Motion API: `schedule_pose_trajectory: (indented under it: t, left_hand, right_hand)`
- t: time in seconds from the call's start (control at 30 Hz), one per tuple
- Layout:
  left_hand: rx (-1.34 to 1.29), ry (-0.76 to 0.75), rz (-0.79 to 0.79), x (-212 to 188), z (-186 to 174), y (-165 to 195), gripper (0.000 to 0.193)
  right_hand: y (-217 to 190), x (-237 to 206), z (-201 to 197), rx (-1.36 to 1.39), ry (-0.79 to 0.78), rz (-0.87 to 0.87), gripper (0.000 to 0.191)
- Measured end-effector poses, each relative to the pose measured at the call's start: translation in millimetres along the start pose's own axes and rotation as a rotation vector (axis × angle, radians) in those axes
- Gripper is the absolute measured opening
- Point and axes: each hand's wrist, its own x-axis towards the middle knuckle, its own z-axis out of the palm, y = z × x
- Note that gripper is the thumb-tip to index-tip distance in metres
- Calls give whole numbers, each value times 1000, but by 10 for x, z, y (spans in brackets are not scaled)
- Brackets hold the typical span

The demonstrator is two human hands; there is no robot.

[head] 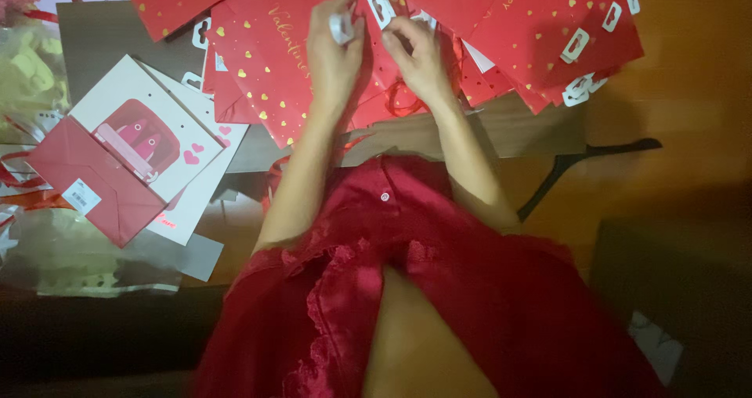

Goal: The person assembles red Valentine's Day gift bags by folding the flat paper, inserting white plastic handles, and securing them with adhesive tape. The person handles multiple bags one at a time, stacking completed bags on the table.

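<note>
Dim orange flooring and a low brown board (517, 128) form the working surface, seen from above. Furthest left of the board, crumpled clear wrapping (47, 257) is piled. Next to it, still left of the board, a white card printed with a pink and red picture (149, 132) is laid under a plain red envelope (90, 182), both set aslant.

Above the board's upper edge a heap of red paper bags with gold hearts (274, 61) is fanned out, each bearing a white hang tab; their long axes are turned many ways, the nearest one running down-left to up-right. Many bags are seen stacked, so the sorting is judged well under way, though how many remain cannot be told.

Over that heap the left hand (333, 49) is held with fingers pressed on a small white tab (341, 27), pinched at its tips. Just right of it the right hand (423, 53) is curled, fingertips drawn together on the same bag's top edge; what is pinched cannot be told.
</note>
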Motion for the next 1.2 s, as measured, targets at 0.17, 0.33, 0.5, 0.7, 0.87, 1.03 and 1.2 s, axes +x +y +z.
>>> schedule_pose_trajectory:
  t: [0.17,0.33,0.5,0.7,0.87,1.03,1.2]
  left_hand:
    - [341,-125,11,-3,-28,96,46]
    - [370,-115,46,3,-94,99,36]
    - [250,-58,61,26,-78,58,13]
    - [54,-79,66,35,-110,3,5]
    - [3,-101,18,-18,-84,-20,5]
    - [-73,-251,14,-75,-59,-49,5]
    - [-58,-277,8,-74,-59,-42,6]
  right_hand:
    - [-48,-19,-15,51,0,-18,13]
    - [-43,-22,-43,-19,-42,-45,10]
    - [16,-39,-61,0,-32,-82,12]
    - [57,-53,2,256,26,151,26]
    - [79,-120,10,184,168,-21,23]
    - [47,-127,45,-36,235,-69,32]
    - [-7,-112,51,48,183,-24,37]
